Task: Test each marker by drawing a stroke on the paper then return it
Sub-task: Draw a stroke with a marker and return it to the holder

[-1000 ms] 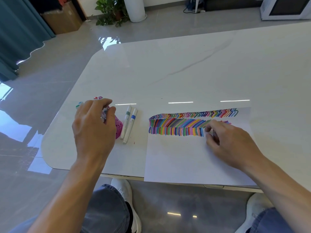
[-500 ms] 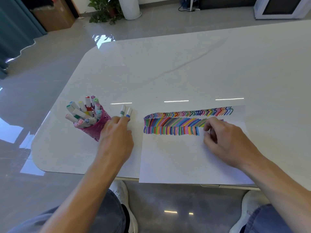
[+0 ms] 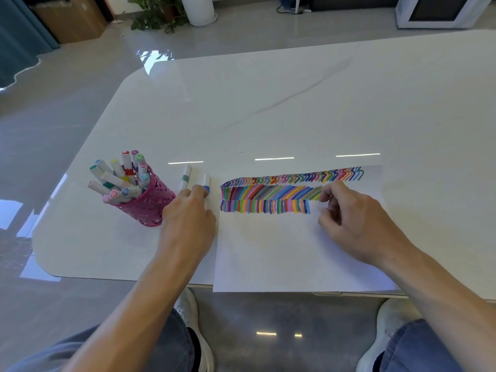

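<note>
A pink mesh cup (image 3: 146,208) at the left of the white table (image 3: 268,108) holds several capped markers. Two white markers lie side by side just right of it: one with a green band (image 3: 185,178), one with a blue band (image 3: 206,183). My left hand (image 3: 190,218) lies over their near ends, fingertips and thumb closing on the blue-banded one. The white paper (image 3: 281,251) carries rows of coloured strokes (image 3: 268,194) along its far edge. My right hand (image 3: 349,218) rests on the paper by the right end of the strokes, fingers loosely curled, with nothing visible in it.
The paper's near edge overhangs the table's front edge (image 3: 120,277). My knees and white shoes (image 3: 196,331) are below. On the floor beyond stand a cardboard box (image 3: 72,20), a potted plant (image 3: 158,14) and a white appliance (image 3: 440,12).
My left hand has left the pink cup and moved right onto the two lying markers, uncovering the cup. My right hand has stayed on the paper.
</note>
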